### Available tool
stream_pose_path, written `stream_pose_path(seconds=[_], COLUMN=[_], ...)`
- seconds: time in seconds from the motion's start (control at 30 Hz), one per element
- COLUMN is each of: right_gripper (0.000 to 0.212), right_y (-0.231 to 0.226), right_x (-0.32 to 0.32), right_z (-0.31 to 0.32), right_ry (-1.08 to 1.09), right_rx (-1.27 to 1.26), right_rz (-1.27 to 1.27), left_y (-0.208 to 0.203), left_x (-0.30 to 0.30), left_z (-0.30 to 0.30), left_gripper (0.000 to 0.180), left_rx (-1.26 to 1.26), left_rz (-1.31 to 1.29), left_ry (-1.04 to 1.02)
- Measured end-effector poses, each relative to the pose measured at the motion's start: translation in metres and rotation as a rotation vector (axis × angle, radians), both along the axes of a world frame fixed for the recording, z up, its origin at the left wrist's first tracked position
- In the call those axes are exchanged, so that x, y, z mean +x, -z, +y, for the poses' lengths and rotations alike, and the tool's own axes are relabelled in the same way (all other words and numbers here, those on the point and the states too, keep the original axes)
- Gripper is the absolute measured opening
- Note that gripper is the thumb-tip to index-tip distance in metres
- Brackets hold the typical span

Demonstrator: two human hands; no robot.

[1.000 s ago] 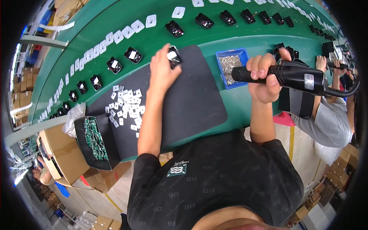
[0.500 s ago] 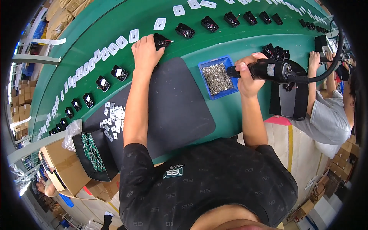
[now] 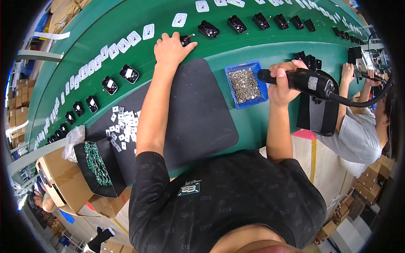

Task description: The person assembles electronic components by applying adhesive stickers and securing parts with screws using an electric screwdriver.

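My left hand [image 3: 171, 49] is at the far side of the green bench, its fingers and thumb closed round a small black plastic housing [image 3: 185, 41]. The hand covers most of that housing; a red wire end sticks out beside the thumb. Wrapped in my right hand [image 3: 283, 82] is a black electric screwdriver [image 3: 312, 82] with a cord, held roughly level. Its nose points left, over the right edge of a blue tray [image 3: 264, 93] full of small metal screws [image 3: 244, 86]. I cannot make out a bit on the screwdriver.
A green belt [image 3: 156, 52] carries rows of black housings [image 3: 209, 29] and white covers [image 3: 179, 20]. White pieces [image 3: 122, 126] lie on a dark mat [image 3: 198, 114]. A black box of green circuit boards [image 3: 97, 164] stands left. At right, a black bin [image 3: 314, 114] and a co-worker [image 3: 358, 135].
The whole view has shifted slightly. My left hand now lies further over the black housing, hiding more of it. My right hand has moved a little to the right with the screwdriver.
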State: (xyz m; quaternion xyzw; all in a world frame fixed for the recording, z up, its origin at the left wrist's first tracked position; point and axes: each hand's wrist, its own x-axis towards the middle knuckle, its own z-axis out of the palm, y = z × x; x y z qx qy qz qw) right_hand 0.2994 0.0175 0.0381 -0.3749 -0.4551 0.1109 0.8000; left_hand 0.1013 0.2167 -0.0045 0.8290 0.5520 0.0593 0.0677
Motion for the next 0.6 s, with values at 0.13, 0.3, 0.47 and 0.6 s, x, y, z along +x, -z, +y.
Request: stream_pose_path(seconds=[0.13, 0.3, 0.47, 0.6], right_gripper=[0.046, 0.049, 0.05, 0.05], right_y=[0.003, 0.015, -0.002, -0.027], right_x=[0.001, 0.0, -0.01, -0.023], right_z=[0.001, 0.007, 0.0, -0.014], right_ry=[0.008, 0.088, 0.042, 0.045], right_rx=[-0.018, -0.123, -0.122, 0.018], right_rz=[0.02, 0.026, 0.051, 0.063], left_y=[0.002, -0.03, 0.0, -0.001], left_x=[-0.009, -0.035, -0.063, -0.085], left_z=[-0.003, -0.066, -0.081, -0.066], left_gripper=[0.051, 0.043, 0.044, 0.046], left_rx=[0.026, 0.15, -0.118, 0.007], left_rz=[-0.166, -0.673, -0.755, -0.648], left_ry=[0.035, 0.397, 0.431, 0.364])
